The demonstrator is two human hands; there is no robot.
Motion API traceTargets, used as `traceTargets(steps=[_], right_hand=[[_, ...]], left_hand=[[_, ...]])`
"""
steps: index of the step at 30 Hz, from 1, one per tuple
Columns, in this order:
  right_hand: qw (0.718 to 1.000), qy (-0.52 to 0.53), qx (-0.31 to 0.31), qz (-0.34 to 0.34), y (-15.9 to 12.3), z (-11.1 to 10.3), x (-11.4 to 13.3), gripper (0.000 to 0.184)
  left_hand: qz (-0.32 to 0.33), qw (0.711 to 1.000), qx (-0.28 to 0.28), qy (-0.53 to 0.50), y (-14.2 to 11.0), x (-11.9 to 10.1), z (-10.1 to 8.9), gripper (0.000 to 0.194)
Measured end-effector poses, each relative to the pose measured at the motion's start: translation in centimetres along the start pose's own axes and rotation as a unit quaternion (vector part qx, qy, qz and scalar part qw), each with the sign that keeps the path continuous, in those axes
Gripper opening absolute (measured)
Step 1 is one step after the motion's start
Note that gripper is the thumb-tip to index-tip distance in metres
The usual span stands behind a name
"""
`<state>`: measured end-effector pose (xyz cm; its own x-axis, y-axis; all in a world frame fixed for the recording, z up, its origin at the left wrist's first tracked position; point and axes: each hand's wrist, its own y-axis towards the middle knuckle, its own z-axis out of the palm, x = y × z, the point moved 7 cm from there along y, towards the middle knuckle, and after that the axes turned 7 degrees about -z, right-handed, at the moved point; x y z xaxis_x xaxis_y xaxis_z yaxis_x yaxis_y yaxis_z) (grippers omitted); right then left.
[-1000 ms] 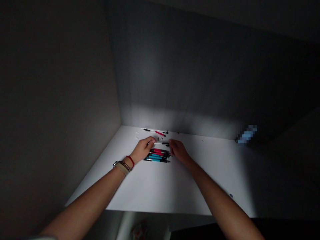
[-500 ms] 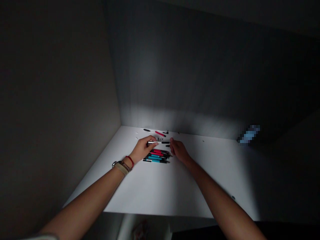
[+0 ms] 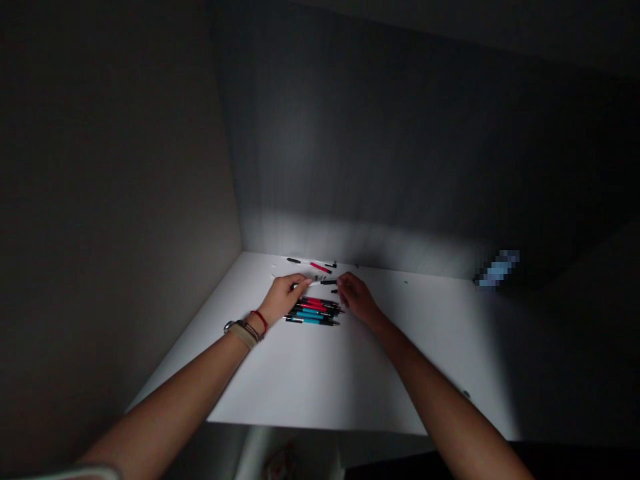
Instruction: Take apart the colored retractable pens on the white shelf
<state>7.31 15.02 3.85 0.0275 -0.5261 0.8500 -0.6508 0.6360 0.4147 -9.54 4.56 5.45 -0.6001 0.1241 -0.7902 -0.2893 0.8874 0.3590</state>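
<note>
A white pen (image 3: pixel 316 283) with a black grip lies crosswise between my two hands, above the table. My left hand (image 3: pixel 291 291) is closed on its white end, thumb and fingers pinching it. My right hand (image 3: pixel 354 293) has its fingertips closed at the black tip end. Just below them, several red, blue and black pens (image 3: pixel 315 312) lie side by side in a row. Behind the hands is a red pen barrel (image 3: pixel 321 268) with a black end, and some small dark pieces are scattered close by.
The white table (image 3: pixel 280 380) meets a grey wall at the back and another at the left. Along the back lies a white pen with a black grip (image 3: pixel 294 261). A blurred bluish object (image 3: pixel 497 270) stands at the far right.
The fingers of my left hand have slid along the pen toward its middle, covering more of the white barrel. My right hand has shifted slightly left and stays at the tip.
</note>
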Motion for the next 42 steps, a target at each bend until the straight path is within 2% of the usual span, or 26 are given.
traceTargets(steps=[4,9,15,22,25,28,31,34,38,40,42], right_hand=[[1.0,0.005,-0.011,-0.012,0.2,-0.3,-0.1,0.034],[0.999,0.02,-0.043,0.004,0.4,-1.0,-0.5,0.035],[0.999,0.026,-0.031,0.009,0.4,-0.9,-0.6,0.034],[0.987,0.062,-0.145,0.04,0.6,-2.9,-0.7,0.036],[0.984,0.067,-0.156,0.053,0.6,-3.2,-0.6,0.035],[0.983,0.067,-0.16,0.058,0.5,-3.3,-0.6,0.034],[0.981,0.047,-0.174,0.064,0.4,-3.7,-1.2,0.033],[0.985,-0.039,-0.158,0.059,0.4,-3.9,-1.7,0.026],[0.984,-0.159,-0.072,0.019,0.5,-2.7,-1.7,0.018],[0.985,-0.164,-0.047,0.004,0.4,-2.1,-1.5,0.026],[0.987,-0.15,-0.049,-0.007,0.3,-1.9,-1.2,0.042]], left_hand=[[-0.001,1.0,-0.018,0.004,0.1,0.0,-0.3,0.041],[0.009,0.999,-0.039,-0.012,0.2,0.0,-0.6,0.036],[0.016,0.999,-0.04,-0.013,0.4,0.5,-0.6,0.031],[-0.015,0.995,-0.091,-0.024,0.9,2.1,-1.7,0.035],[-0.011,0.996,-0.085,-0.006,1.0,2.2,-1.5,0.04],[0.022,0.997,-0.077,0.008,1.0,2.0,-1.3,0.032],[0.008,0.996,-0.092,-0.009,1.2,2.6,-1.4,0.028],[-0.028,0.993,-0.11,-0.041,1.4,3.5,-1.7,0.027],[-0.033,0.993,-0.091,-0.07,1.5,3.2,-1.4,0.029],[-0.023,0.995,-0.073,-0.069,1.4,2.7,-1.0,0.029],[-0.002,0.997,-0.053,-0.057,1.2,1.9,-0.6,0.027]])
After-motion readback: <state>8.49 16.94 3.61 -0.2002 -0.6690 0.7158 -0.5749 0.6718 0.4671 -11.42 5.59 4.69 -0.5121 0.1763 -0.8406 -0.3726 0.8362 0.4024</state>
